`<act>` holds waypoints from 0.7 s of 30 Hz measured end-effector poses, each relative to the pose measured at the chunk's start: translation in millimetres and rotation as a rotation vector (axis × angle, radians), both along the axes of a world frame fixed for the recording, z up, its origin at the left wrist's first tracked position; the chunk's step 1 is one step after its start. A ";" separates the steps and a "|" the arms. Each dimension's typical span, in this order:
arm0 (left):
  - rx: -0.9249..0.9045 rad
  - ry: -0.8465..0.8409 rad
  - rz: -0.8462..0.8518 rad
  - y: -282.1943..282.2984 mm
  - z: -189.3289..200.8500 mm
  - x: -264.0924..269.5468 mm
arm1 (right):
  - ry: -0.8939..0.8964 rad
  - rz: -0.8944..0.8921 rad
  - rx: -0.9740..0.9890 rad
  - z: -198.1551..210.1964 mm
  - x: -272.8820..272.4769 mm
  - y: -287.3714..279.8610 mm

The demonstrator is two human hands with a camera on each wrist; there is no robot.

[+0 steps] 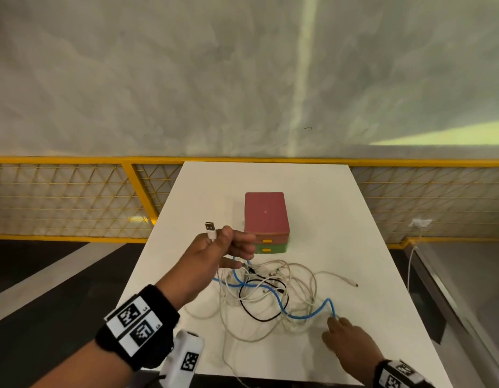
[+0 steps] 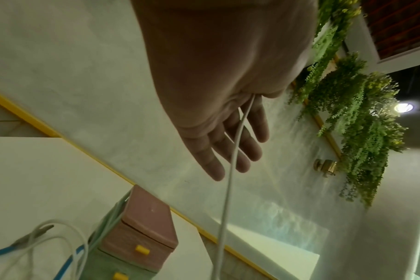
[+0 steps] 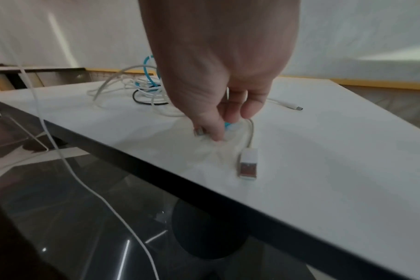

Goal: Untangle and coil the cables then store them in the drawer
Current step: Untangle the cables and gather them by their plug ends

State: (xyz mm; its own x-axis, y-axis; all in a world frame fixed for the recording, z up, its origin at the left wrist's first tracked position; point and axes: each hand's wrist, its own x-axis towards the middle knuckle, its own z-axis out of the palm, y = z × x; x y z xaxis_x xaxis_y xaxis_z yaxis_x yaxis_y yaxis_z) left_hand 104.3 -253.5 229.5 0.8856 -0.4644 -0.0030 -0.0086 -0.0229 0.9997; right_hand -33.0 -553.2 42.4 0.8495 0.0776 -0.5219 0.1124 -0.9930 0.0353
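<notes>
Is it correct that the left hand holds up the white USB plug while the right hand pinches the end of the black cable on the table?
Not quite: the head view shows the right hand pinching the blue cable, not the black one. The left hand does hold up the white USB plug.

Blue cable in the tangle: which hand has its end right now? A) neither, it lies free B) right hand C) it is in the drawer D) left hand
B: the right hand pinches the end of the blue cable at the white table, while the left hand holds a white USB cable raised.
</notes>
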 end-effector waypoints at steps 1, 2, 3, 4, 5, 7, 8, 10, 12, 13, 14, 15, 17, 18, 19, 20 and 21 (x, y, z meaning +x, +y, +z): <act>-0.009 -0.005 -0.003 -2.9 1.6 -0.1 | -0.039 0.023 0.006 -5.9 4.5 -4.2; -0.009 -0.018 -0.004 -5.4 3.7 0.8 | -0.035 0.045 0.020 -4.4 8.5 -4.4; -0.005 -0.030 -0.006 -7.9 5.2 2.0 | -0.041 0.075 0.064 8.7 10.9 0.2; 0.007 -0.049 -0.011 -10.6 7.2 3.6 | -0.095 0.063 0.159 21.8 16.3 4.1; 0.018 -0.065 -0.020 -13.3 8.9 5.0 | -0.162 0.047 0.300 29.4 22.0 7.0; 0.036 -0.078 -0.046 -19.9 12.6 8.2 | -0.252 -0.078 0.660 63.3 34.9 19.3; 0.049 -0.078 -0.071 -23.5 14.2 8.5 | -0.350 -0.151 0.809 84.7 42.2 26.3; 0.096 -0.070 -0.129 -34.2 15.7 8.9 | -0.468 -0.344 1.097 130.7 57.4 38.7; 0.113 -0.057 -0.160 -45.1 18.3 9.1 | -0.484 -0.491 1.414 176.8 72.6 48.3; 0.123 -0.067 -0.184 -50.1 17.8 10.0 | -0.497 -0.531 1.519 198.3 79.4 52.3; 0.162 -0.102 -0.218 -56.1 20.3 9.7 | -0.513 -0.536 1.580 217.8 84.6 55.7; 0.189 -0.148 -0.253 -62.4 23.1 9.4 | -0.520 -0.524 1.624 233.2 88.6 59.5; 0.207 -0.220 -0.267 -70.6 35.5 8.5 | -0.546 -0.508 1.671 255.1 93.4 66.5; 0.193 -0.230 -0.261 -73.0 40.9 8.6 | -0.571 -0.492 1.673 261.4 94.9 68.8; 0.180 -0.249 -0.261 -75.0 45.1 10.4 | -0.594 -0.480 1.667 266.9 96.4 70.6; 0.176 -0.276 -0.281 -76.6 50.8 9.6 | -0.609 -0.475 1.673 271.0 97.4 72.2; 0.185 -0.307 -0.300 -76.9 54.6 10.7 | -0.611 -0.479 1.701 274.0 98.4 73.9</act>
